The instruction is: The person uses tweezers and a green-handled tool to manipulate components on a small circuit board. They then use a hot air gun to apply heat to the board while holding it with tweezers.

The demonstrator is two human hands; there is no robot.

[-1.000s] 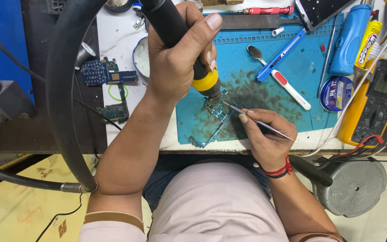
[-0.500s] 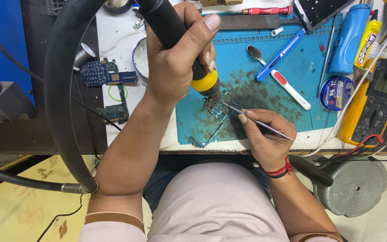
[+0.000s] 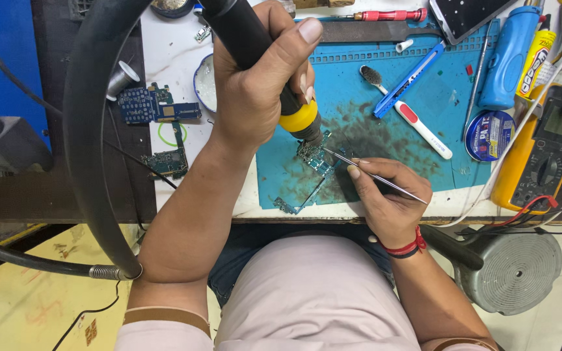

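Left hand [image 3: 261, 91] is wrapped in a full fist around the black handle of a hot air rework wand [image 3: 255, 52], thumb laid along the top. The forearm comes up from the bottom of the view at a slant, wrist bent a bit so the yellow collar and metal nozzle tip point down at the small green circuit board [image 3: 313, 156]. The nozzle sits right over the board's upper end; can't tell whether it actually touches.

Right hand [image 3: 391, 201] rests low on the blue silicone mat [image 3: 385, 84], fingers curled, pinching a pair of fine metal tweezers [image 3: 372, 175] pencil-style between thumb and forefinger. The tweezer tips reach left onto the board just under the nozzle. So both grips are closed tight on their tools. There's a red thread band on that wrist.

The board lies on a dark, sooty patch of the mat, near the front edge of the worktop [image 3: 170, 58]. The wand's thick black hose [image 3: 86, 130] loops down the left side. Also on the mat: a blue utility knife [image 3: 408, 81], a white and red tool [image 3: 424, 130], and a round tin [image 3: 489, 135]. A yellow multimeter [image 3: 541, 156] sits at the right, and two more circuit boards [image 3: 154, 105] lie left of the mat.
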